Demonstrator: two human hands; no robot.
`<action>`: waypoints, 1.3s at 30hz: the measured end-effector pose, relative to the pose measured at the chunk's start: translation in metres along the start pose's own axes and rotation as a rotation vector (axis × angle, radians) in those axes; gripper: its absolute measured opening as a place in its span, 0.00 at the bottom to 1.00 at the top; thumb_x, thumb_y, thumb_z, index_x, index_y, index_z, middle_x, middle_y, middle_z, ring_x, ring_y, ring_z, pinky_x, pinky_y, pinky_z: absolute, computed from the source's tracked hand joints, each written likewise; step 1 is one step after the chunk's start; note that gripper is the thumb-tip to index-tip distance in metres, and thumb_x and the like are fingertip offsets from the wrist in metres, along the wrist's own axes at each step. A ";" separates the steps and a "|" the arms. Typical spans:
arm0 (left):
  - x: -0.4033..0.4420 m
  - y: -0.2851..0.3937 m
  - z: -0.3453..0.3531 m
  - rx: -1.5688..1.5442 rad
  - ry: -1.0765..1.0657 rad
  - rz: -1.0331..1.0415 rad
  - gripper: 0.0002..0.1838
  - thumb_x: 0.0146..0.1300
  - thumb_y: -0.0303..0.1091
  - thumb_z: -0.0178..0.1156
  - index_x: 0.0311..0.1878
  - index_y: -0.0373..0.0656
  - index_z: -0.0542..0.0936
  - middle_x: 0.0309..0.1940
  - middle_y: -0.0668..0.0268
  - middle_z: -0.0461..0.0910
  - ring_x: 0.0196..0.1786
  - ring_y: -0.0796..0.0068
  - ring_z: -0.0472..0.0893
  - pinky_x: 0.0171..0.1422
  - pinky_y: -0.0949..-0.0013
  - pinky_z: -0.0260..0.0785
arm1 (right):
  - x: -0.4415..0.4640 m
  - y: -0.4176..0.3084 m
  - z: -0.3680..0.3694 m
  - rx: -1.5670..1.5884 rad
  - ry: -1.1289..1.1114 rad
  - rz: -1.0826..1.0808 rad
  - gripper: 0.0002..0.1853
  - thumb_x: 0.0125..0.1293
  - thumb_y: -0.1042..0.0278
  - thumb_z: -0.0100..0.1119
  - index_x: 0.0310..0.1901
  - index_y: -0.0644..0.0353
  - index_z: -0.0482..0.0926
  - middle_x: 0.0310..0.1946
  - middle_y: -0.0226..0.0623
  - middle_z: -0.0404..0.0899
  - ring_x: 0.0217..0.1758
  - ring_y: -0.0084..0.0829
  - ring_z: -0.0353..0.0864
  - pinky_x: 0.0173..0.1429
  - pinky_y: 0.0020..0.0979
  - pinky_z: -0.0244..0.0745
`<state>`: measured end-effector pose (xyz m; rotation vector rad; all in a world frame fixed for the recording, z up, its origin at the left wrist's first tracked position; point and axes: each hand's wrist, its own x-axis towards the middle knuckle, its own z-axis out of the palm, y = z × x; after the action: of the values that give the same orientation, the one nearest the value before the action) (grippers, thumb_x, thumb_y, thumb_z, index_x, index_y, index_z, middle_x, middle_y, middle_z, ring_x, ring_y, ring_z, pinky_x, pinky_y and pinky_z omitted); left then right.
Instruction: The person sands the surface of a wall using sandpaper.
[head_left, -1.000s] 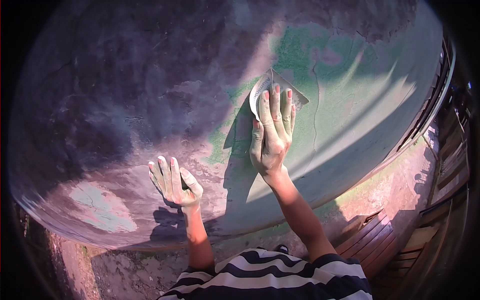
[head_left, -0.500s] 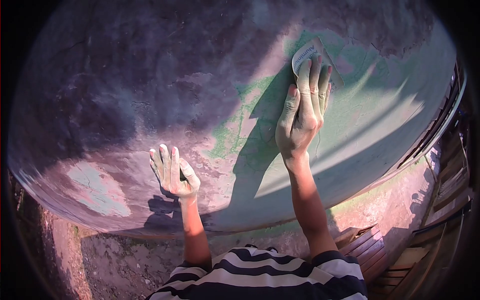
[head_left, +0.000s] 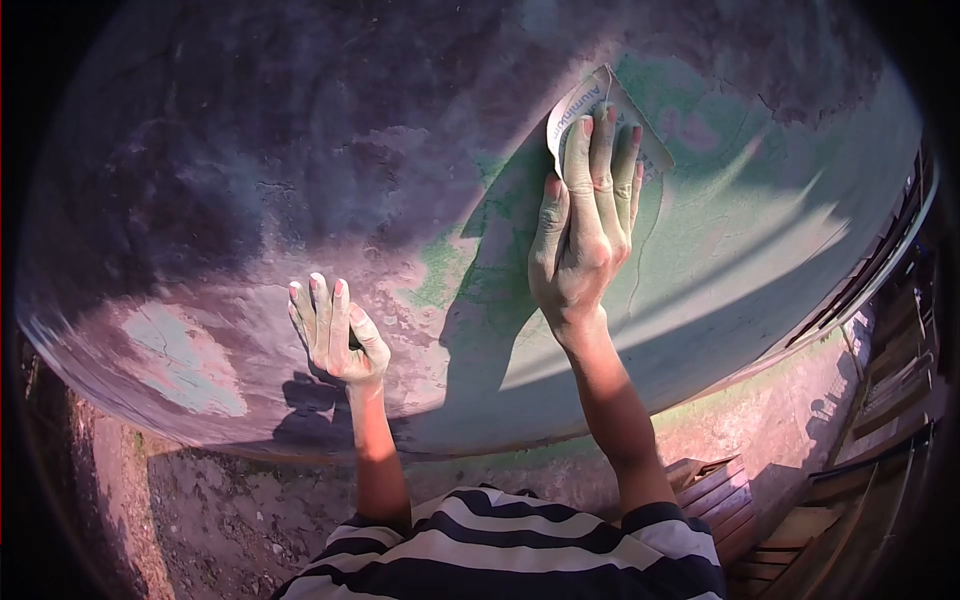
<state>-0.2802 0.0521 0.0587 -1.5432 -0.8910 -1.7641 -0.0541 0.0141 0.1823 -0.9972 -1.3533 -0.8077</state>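
My right hand (head_left: 590, 215), dusted pale, presses a sheet of sandpaper (head_left: 575, 110) with printed lettering flat against a large curved wall (head_left: 340, 180). Its fingers point up over the sheet, and the sheet's corners stick out around them. Green and pinkish worn patches show on the wall beside the sheet. Lower left, my left hand (head_left: 335, 325), also dusty, rests at the wall with nothing visible in it, fingers raised and thumb apart.
Below the wall's lower edge lies rough ground (head_left: 230, 500). A brown slatted wooden piece (head_left: 720, 495) stands at the lower right, with more wooden slats (head_left: 890, 400) along the right side. Dark shadows fall across the wall.
My right hand with the sandpaper first moved up and right, then slightly back left. My left hand has shifted a little up and left in view.
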 end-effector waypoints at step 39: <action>-0.021 0.043 0.015 -0.150 -0.134 -0.009 0.19 0.62 0.35 0.57 0.55 0.46 0.85 0.64 0.53 0.76 0.76 0.44 0.62 0.81 0.48 0.41 | -0.152 0.010 0.012 -0.114 -0.170 -0.106 0.20 0.74 0.58 0.48 0.59 0.58 0.80 0.65 0.41 0.75 0.75 0.48 0.64 0.79 0.46 0.48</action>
<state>-0.2347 0.0398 0.0431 -1.7740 -0.8466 -1.7849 -0.0617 0.0163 0.0296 -1.1105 -1.5291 -0.9044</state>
